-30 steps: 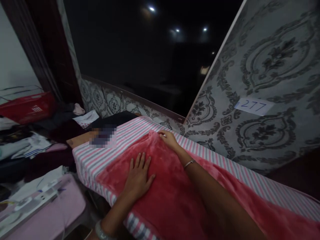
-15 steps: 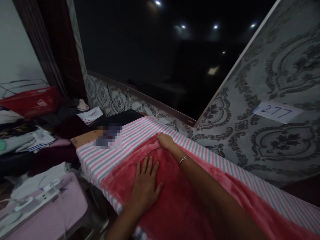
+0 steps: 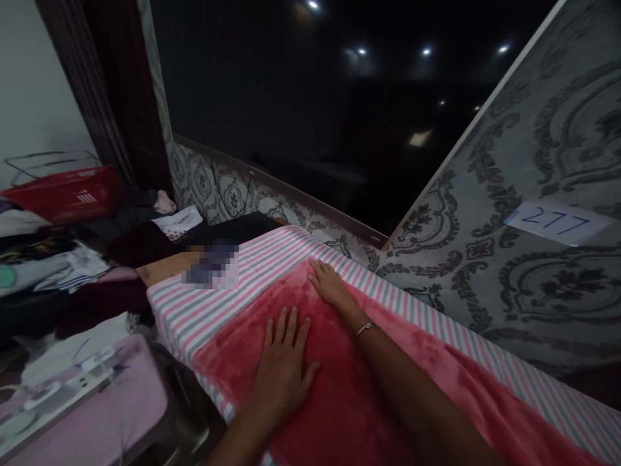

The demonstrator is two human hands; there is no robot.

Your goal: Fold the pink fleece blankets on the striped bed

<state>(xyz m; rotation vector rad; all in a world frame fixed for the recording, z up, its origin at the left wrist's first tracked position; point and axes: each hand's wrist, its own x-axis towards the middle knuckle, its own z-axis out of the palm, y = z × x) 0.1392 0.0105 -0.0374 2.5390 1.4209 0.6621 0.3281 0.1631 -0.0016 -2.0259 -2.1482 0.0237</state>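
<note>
We count one plush red cloth (image 3: 334, 388), mottled pink, lower centre; one left hand (image 3: 284, 366), spread flat on it; one right hand (image 3: 330, 285), splayed at upper corner; one red basket (image 3: 63, 194), upper left.

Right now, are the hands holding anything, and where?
Nothing looks held: the left hand lies flat on the red cloth, and the right hand rests near its far corner.
</note>
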